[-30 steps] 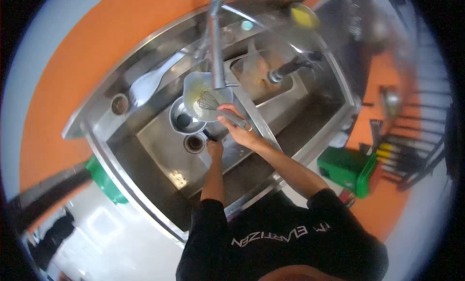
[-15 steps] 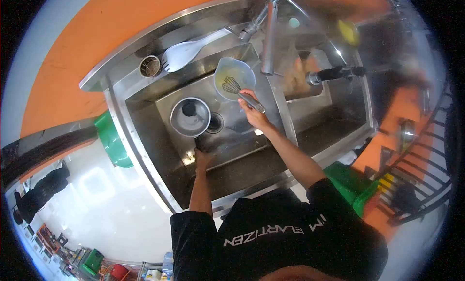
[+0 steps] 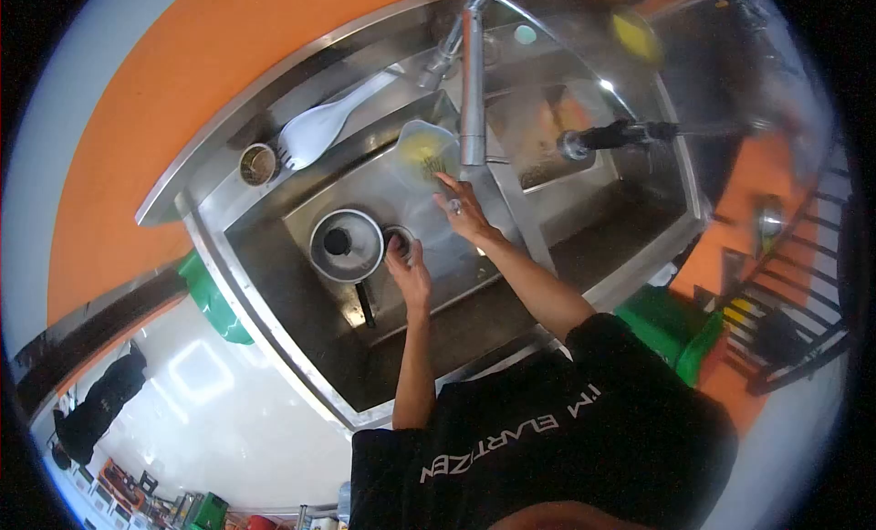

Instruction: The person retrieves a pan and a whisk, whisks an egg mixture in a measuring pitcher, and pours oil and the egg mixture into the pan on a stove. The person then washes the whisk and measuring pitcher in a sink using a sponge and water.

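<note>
Sink: we see two steel basins filling the middle of the frame; the nearer left basin of the sink [image 3: 294, 313] holds the pan and the bowl, and a white server [image 3: 315, 133] lies along its ledge, upper left.
Pan: we find the pan [image 3: 359, 241] left of centre, its black handle free and pointing down the frame; we judge it stiff, fairly light, probably slick if wet, best held by that handle.
Bowl: we find the bowl [image 3: 406, 141] at upper centre, yellowish inside; we take it for thin, light and apt to slide, so best steadied at the rim. The tap [image 3: 473, 92] hangs just beside it, blocking access from the right.
Whisk: we see the whisk [image 3: 432, 167] with its wires in the bowl, likely springy; the handle is the firm place.
Right hand: we see the right hand [image 3: 465, 210] wrapped round the whisk handle.
Left hand: we see the left hand [image 3: 410, 270] beside the pan, fingers and thumb parted over the drain [image 3: 399, 237]; we cannot tell whether they touch it.
Cup: we note a metal cup [image 3: 248, 157] beside the server.
</note>
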Demonstrator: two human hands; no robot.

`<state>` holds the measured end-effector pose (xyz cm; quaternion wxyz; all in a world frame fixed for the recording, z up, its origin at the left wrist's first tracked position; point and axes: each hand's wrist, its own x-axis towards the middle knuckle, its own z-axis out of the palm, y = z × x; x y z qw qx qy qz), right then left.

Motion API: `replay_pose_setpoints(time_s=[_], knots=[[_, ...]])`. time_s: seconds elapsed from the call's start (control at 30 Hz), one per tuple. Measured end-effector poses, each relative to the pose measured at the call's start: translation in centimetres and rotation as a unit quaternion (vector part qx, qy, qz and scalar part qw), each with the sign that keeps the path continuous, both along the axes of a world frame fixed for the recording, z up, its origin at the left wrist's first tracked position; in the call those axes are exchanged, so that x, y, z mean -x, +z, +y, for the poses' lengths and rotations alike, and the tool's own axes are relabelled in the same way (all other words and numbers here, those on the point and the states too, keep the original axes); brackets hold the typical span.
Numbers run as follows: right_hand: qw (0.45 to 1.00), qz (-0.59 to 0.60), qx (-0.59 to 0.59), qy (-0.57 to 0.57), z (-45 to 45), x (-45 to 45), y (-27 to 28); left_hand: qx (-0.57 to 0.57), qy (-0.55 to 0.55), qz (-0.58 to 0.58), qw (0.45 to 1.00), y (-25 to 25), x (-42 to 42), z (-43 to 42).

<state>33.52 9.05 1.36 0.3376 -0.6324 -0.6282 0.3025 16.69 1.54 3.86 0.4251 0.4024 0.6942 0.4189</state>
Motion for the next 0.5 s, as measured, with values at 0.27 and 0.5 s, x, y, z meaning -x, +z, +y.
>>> replay_pose_setpoints(time_s=[0.27, 0.5], knots=[[0.994, 0.102, -0.038, -0.032, -0.2, -2.0, 9.9, 0.255, -0.064, -0.559, 0.787, 3.1, -6.0, 9.2], [0.926, 0.361, 0.103, 0.024, -6.7, -1.5, 13.3, 0.126, 0.031, -0.679, 0.722, 2.2, -7.6, 17.8]])
